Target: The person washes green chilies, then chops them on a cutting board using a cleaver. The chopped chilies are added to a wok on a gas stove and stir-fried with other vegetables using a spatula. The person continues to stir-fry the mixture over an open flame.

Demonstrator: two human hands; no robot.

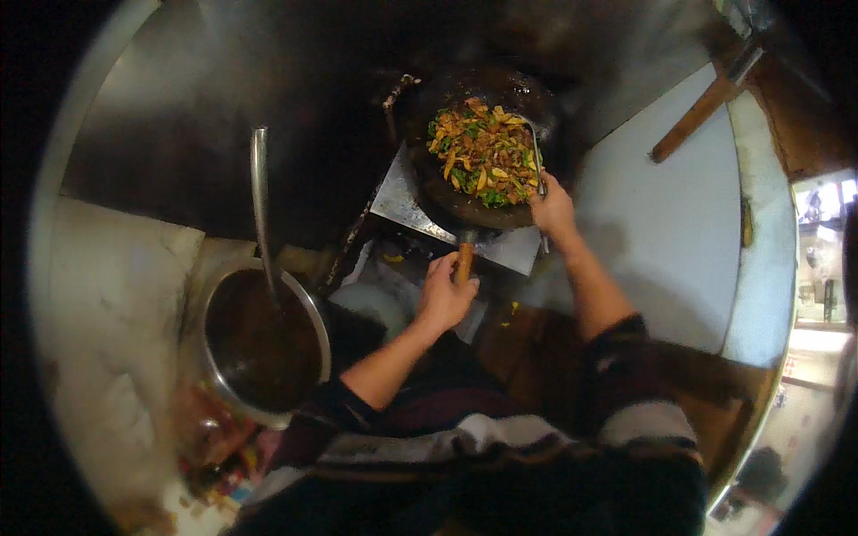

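My left hand (448, 295) grips the wooden handle (464, 260) of a dark wok (456, 208). Chopped food with green leaves and pale slices (484, 154) lies in the wok. At the wok's right rim, my right hand (554, 206) is closed around a thin metal utensil (535, 151), whose curved upper part reaches over the food. The utensil's exact kind cannot be told. The wok sits over a dark stove area, above a shiny metal plate (419, 213).
To the left stands a metal pot (325, 335) of dark liquid, with a long metal ladle handle (260, 181) rising from it. A pale board or counter (670, 221) lies on the right, with a wooden-handled tool (694, 120) over it. Refuse or packaging (221, 442) is at lower left.
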